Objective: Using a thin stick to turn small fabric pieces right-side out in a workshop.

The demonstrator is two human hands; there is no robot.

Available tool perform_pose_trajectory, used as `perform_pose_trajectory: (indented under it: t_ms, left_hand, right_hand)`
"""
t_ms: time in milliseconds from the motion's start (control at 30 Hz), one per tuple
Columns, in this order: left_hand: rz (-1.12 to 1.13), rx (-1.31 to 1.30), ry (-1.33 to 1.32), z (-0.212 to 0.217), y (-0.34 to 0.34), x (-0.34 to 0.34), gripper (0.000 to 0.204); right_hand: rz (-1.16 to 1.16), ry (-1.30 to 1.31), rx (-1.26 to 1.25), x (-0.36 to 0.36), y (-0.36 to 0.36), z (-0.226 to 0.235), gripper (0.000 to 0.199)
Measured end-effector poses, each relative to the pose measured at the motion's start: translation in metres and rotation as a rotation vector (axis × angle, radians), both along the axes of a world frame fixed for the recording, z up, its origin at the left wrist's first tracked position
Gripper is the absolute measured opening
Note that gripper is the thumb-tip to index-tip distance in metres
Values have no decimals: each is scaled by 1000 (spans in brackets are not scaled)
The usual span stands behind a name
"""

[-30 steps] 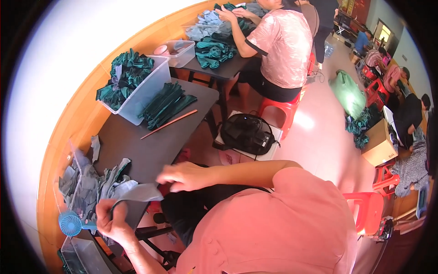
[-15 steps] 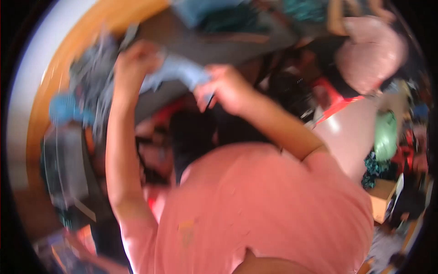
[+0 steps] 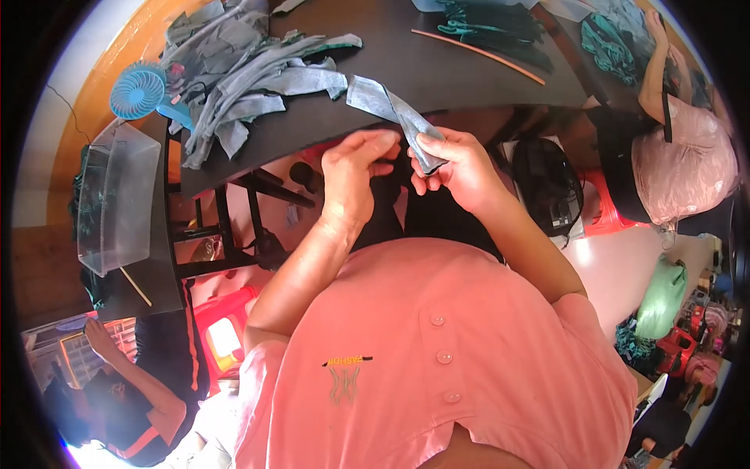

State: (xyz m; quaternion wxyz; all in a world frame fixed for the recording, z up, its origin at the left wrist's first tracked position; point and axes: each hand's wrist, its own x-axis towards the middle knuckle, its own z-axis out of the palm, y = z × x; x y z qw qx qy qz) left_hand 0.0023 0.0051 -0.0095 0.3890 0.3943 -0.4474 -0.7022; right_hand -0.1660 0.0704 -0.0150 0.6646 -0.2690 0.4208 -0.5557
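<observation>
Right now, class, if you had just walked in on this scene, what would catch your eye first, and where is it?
First, the two hands at the centre: the right hand pinches a grey fabric strip trailing off the dark table, the left hand close beside it. Next, the heap of grey strips at upper left, with a blue handheld fan at its edge.

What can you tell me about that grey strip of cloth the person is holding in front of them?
The grey fabric strip is a long, narrow band of soft, denim-like cloth, pale blue-grey. Its upper end lies on the dark table near a pile of similar grey pieces; the rest hangs over the table edge. The right hand pinches its lower end, which looks folded. The left hand is close beside it; whether it touches is unclear.
</observation>
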Motion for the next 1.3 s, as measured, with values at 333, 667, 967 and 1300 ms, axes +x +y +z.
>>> perform_pose_trajectory:
  t_ms: [333, 667, 967, 1300]
  left_hand:
    - [65, -182, -134, 15, 0, -6, 7]
    - [71, -899, -688, -8, 23, 42, 13]
    - [60, -666, -403, -22, 42, 42, 4]
    - [-3, -688, -418, -32, 44, 38, 1]
  right_hand:
    - [-154, 571, -82, 15, 13, 3, 25]
    - [155, 279, -89, 39, -6, -3, 17]
    - [78, 183, 14, 45, 5, -16, 16]
    - [83, 303, 30, 39, 13, -13, 11]
